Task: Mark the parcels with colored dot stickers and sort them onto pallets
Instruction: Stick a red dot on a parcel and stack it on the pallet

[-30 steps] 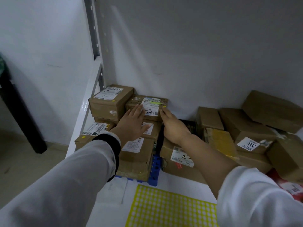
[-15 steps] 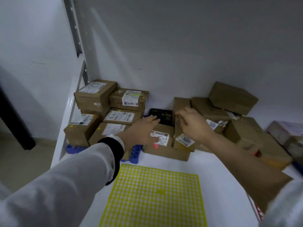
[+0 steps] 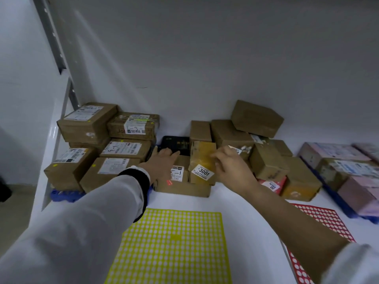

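Both hands have shifted from the left stack (image 3: 114,144) to the middle. Our left hand (image 3: 162,162) lies flat, fingers straight, on the low box (image 3: 184,188); our right hand (image 3: 231,168) pinches the 3001 parcel (image 3: 202,158) standing on it. Best we brace the box and lift straight.

Two arms of a parcel worker, seen from a head-worn camera. The left sleeve (image 3: 78,232) is long, loose and white, closed at the wrist by a broad black cuff (image 3: 141,181) with a narrow pale rim on its hand side. The right sleeve (image 3: 352,265), of the same white cloth, ends near the elbow, leaving the forearm (image 3: 287,214) bare. The left grip (image 3: 162,162) and the right grip (image 3: 231,169) are bare.
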